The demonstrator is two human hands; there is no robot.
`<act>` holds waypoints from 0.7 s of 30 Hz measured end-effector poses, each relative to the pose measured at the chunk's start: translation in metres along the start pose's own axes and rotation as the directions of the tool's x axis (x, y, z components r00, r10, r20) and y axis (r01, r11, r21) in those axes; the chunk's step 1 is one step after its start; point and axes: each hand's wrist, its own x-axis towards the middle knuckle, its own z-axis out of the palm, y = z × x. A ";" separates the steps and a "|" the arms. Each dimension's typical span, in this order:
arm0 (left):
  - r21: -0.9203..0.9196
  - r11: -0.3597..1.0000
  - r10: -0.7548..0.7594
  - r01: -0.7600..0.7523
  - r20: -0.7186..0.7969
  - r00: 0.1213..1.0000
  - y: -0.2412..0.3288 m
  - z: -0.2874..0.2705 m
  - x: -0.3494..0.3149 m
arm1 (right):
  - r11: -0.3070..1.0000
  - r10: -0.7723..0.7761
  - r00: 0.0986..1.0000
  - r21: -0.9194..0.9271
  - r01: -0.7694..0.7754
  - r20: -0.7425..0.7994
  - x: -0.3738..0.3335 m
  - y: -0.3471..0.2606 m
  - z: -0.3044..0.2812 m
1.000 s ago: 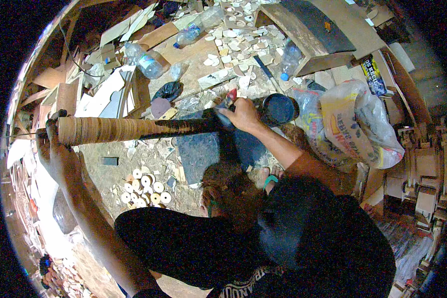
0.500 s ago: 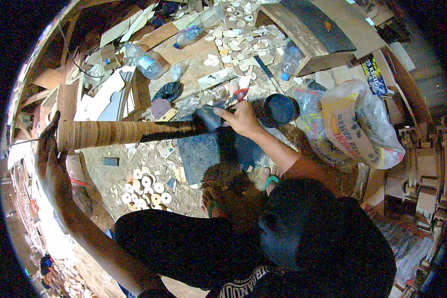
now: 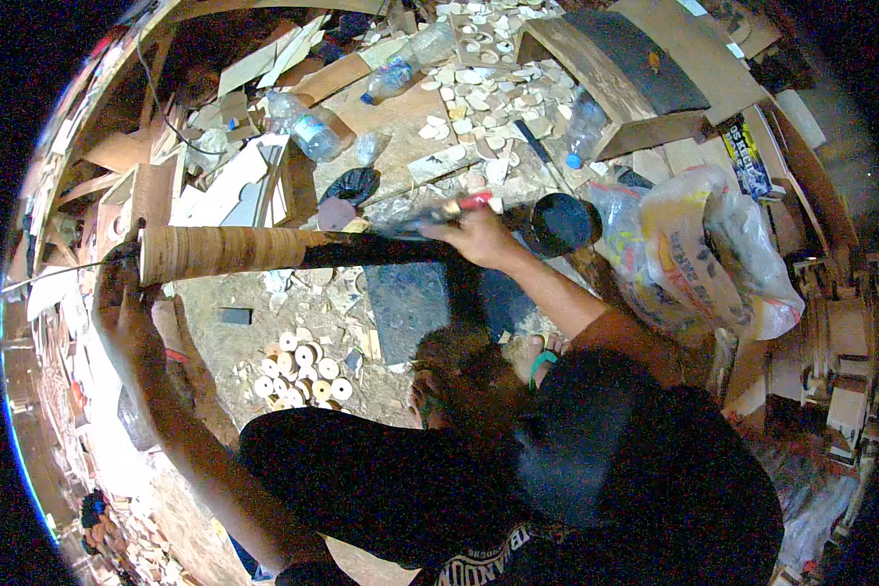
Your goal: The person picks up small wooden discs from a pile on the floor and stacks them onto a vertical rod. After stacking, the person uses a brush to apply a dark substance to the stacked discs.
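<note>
A long stack of thin wooden discs (image 3: pixel 220 252) lies level on a thin rod (image 3: pixel 59 276), bare wood at its left and wet-looking black on the rest. My left hand (image 3: pixel 125 293), in shadow, is at the bare end with its fingers curled round the rod. A paintbrush (image 3: pixel 449 210) with a red handle end is in my right hand (image 3: pixel 481 234), over the black part; its bristle end is blurred by motion. Just right of that hand stands a round black tub (image 3: pixel 561 223) with dark contents.
Loose wooden rings (image 3: pixel 303 371) lie on the floor below the stack, and wood offcuts (image 3: pixel 498 88) beyond it. Plastic bottles (image 3: pixel 313 135) lie at the back left. A clear plastic sack (image 3: pixel 698 249) and a wooden box (image 3: pixel 615 73) stand at the right.
My left fingers, stretched upward before, are now curled at the rod. The stack appears turned, with a different edge of black showing. The brush has tilted flatter, and the whole view has shifted slightly.
</note>
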 end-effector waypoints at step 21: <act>-0.026 0.999 0.030 -0.031 -0.030 0.999 0.011 0.016 -0.003 | 0.895 -0.232 0.944 0.329 0.302 -0.235 0.003 -0.027 0.018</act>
